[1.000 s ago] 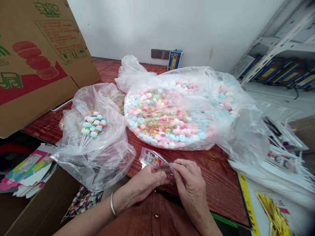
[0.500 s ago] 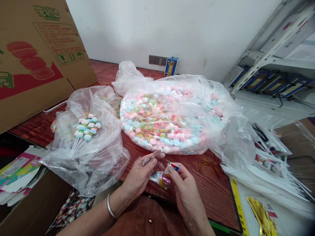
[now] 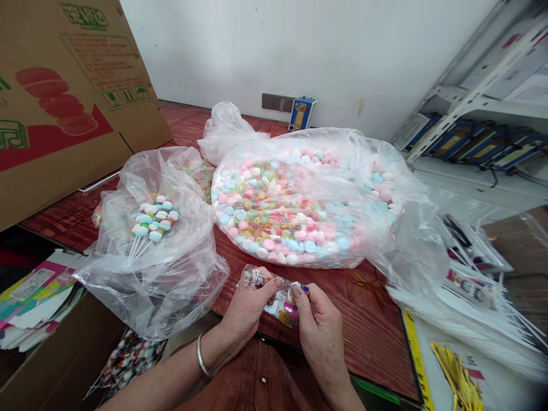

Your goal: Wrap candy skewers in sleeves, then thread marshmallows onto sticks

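Note:
Between my two hands is a small clear plastic bag (image 3: 286, 311) with colourful print, stretched low over the front of the table. My left hand (image 3: 245, 313), with a silver bangle on its wrist, pinches the bag's left part between thumb and fingers. At the other end, my right hand (image 3: 317, 326) has its thumb pressed on a bag corner with a dark blue patch. Just beyond lies a big clear sack (image 3: 385, 245) full of pastel marshmallows and ring-shaped gummies. To the left, several marshmallow skewers (image 3: 154, 218) rest on a crumpled clear plastic bag (image 3: 184, 285).
A large cardboard carton (image 3: 85, 85) stands at the back left. Below it, an open box holds wrapped skewers (image 3: 128, 359). White sticks (image 3: 479, 319) and gold twist ties (image 3: 460, 377) lie at right, beneath a white shelf rack (image 3: 454, 97). A blue device (image 3: 302, 114) sits by the wall.
The small bag is now flatter and stretched between my hands, with its print facing up. My left hand has turned slightly, and its thumb lies across the film. The view has shifted a little.

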The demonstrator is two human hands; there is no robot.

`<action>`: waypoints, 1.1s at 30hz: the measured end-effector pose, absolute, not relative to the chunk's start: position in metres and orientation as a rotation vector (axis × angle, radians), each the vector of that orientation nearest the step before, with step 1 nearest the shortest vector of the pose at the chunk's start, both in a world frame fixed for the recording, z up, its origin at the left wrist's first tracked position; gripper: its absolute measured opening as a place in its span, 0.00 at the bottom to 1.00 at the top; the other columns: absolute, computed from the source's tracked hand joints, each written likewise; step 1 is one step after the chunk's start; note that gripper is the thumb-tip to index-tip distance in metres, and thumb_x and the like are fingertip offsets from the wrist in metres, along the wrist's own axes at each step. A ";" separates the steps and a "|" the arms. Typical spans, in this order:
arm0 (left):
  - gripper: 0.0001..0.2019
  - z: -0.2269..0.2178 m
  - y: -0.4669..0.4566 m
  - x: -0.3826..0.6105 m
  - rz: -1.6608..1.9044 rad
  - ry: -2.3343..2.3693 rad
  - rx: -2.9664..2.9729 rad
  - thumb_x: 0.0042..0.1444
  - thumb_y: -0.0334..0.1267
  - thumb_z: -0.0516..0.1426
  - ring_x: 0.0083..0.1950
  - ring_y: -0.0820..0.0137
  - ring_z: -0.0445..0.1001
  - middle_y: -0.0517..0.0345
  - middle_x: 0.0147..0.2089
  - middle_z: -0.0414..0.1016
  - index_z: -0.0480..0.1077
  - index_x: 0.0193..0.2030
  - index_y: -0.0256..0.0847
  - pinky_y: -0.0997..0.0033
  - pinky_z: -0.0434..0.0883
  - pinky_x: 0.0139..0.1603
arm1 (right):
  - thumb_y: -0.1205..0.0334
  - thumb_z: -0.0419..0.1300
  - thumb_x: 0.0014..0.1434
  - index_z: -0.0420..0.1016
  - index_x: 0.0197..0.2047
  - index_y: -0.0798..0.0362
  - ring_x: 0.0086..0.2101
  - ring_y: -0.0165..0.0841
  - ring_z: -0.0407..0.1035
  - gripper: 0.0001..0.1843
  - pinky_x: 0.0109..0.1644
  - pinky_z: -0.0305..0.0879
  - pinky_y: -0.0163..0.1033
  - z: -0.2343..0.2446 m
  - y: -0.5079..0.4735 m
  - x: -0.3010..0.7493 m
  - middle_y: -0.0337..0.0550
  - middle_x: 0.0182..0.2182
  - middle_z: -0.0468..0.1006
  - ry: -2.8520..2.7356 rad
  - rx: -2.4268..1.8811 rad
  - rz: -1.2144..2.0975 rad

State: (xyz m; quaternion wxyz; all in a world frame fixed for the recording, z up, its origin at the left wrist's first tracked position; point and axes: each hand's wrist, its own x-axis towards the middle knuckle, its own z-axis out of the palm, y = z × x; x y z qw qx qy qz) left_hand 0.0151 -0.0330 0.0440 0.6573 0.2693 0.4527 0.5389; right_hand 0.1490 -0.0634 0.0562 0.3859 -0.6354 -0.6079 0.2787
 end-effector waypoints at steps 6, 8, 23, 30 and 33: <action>0.21 0.041 -0.028 0.018 1.227 0.864 0.322 0.41 0.43 0.73 0.23 0.80 0.59 0.67 0.22 0.64 0.64 0.26 0.38 0.78 0.59 0.25 | 0.51 0.52 0.69 0.57 0.20 0.50 0.25 0.31 0.59 0.26 0.33 0.54 0.36 0.057 -0.062 0.147 0.34 0.19 0.63 -1.673 -1.543 0.467; 0.22 0.039 -0.027 0.018 1.221 0.797 0.194 0.40 0.43 0.73 0.22 0.81 0.57 0.68 0.21 0.62 0.63 0.25 0.38 0.79 0.58 0.24 | 0.51 0.52 0.70 0.60 0.21 0.50 0.25 0.31 0.60 0.25 0.33 0.56 0.36 0.060 -0.063 0.148 0.35 0.19 0.64 -1.635 -1.531 0.494; 0.17 0.046 -0.029 0.013 1.242 0.727 0.255 0.45 0.40 0.72 0.25 0.80 0.62 0.66 0.25 0.66 0.69 0.31 0.37 0.79 0.61 0.27 | 0.65 0.53 0.69 0.76 0.45 0.52 0.46 0.37 0.72 0.09 0.49 0.69 0.43 0.057 -0.066 0.135 0.49 0.45 0.76 -1.696 -1.371 0.372; 0.21 0.045 -0.027 0.016 1.197 0.689 0.145 0.37 0.40 0.74 0.22 0.81 0.58 0.65 0.22 0.64 0.66 0.26 0.35 0.79 0.57 0.24 | 0.61 0.53 0.69 0.76 0.49 0.54 0.44 0.40 0.74 0.13 0.48 0.70 0.44 0.039 -0.075 0.142 0.50 0.44 0.79 -1.676 -1.426 0.346; 0.24 0.032 -0.017 0.012 1.229 0.681 0.115 0.32 0.43 0.75 0.21 0.81 0.56 0.66 0.20 0.61 0.65 0.23 0.36 0.78 0.55 0.23 | 0.60 0.55 0.67 0.78 0.49 0.51 0.46 0.45 0.74 0.13 0.50 0.71 0.49 0.040 -0.064 0.140 0.53 0.48 0.78 -1.699 -1.400 0.190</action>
